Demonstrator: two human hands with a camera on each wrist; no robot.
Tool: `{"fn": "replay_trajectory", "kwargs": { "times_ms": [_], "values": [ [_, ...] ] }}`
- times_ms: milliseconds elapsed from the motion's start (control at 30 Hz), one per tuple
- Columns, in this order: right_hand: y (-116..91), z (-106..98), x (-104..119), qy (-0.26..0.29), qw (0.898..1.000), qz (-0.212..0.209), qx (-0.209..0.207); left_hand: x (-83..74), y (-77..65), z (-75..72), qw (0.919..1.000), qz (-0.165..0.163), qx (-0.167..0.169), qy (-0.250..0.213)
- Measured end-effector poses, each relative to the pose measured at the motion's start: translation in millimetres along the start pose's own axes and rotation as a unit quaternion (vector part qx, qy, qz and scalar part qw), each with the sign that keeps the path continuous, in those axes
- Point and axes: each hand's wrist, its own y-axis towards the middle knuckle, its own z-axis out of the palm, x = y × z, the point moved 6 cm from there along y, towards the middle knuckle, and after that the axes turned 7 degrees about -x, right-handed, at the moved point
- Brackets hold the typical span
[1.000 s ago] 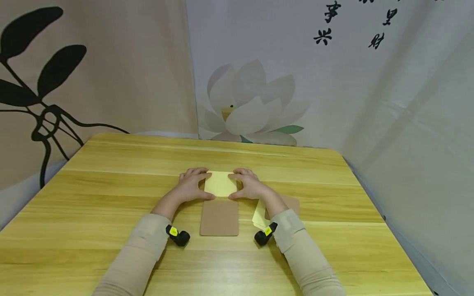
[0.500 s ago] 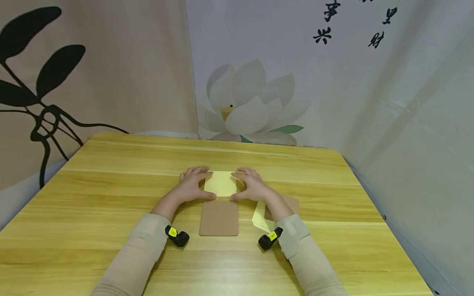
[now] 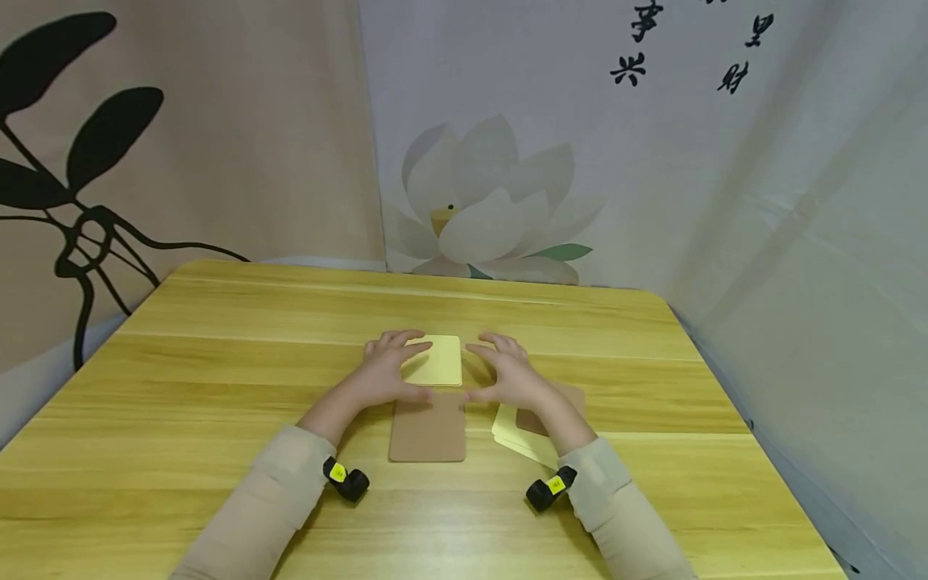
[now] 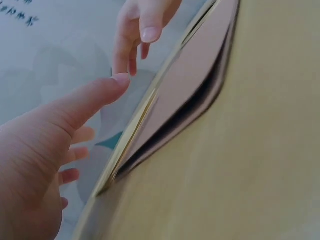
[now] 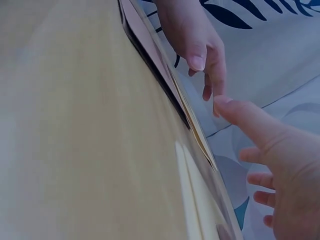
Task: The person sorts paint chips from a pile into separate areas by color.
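A yellow rounded-corner card (image 3: 441,362) lies flat near the middle of the table, just beyond a brown square card (image 3: 428,435). My left hand (image 3: 389,370) hovers over the yellow card's left edge with fingers spread and holds nothing. To the right of the same card is my right hand (image 3: 512,376), thumb and fingers apart, nothing between them. Both hands appear raised off the tabletop in the wrist views, where the brown card (image 4: 185,75) shows a dark gap or shadow under its edge.
Several overlapping yellow cards (image 3: 516,433) and another brown card (image 3: 573,396) lie to the right, partly hidden under my right forearm. The wooden table (image 3: 254,387) runs back to a printed curtain (image 3: 493,80). A black wrist camera sits on each cuff.
Both hands have let go of the yellow card's sides and lifted. My right hand has moved off to the right; my left has shifted slightly over the card. The cards stay in place.
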Motion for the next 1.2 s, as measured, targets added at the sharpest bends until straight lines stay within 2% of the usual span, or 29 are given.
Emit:
{"fn": "replay_trajectory", "kwargs": {
  "times_ms": [367, 633, 933, 1200],
  "values": [
    [-26.4, -15.7, -0.7, -0.019, 0.999, -0.015, -0.023, -30.7, -1.1, 16.8, 0.9994, 0.029, 0.017, 0.004],
    [-49.9, -26.8, -11.6, -0.020, 0.999, 0.015, -0.022, -53.4, 0.4, 32.1, 0.9983, 0.050, 0.031, 0.006],
    [-71.6, -37.7, -23.9, -0.023, 0.999, 0.027, -0.041, -81.9, 6.7, 44.7, 0.9964, 0.068, 0.050, 0.001],
    [-87.1, -45.7, -35.8, -0.029, 0.998, 0.030, -0.055, -95.7, 14.5, 61.5, 0.9947, 0.071, 0.074, 0.011]
  ]
}}
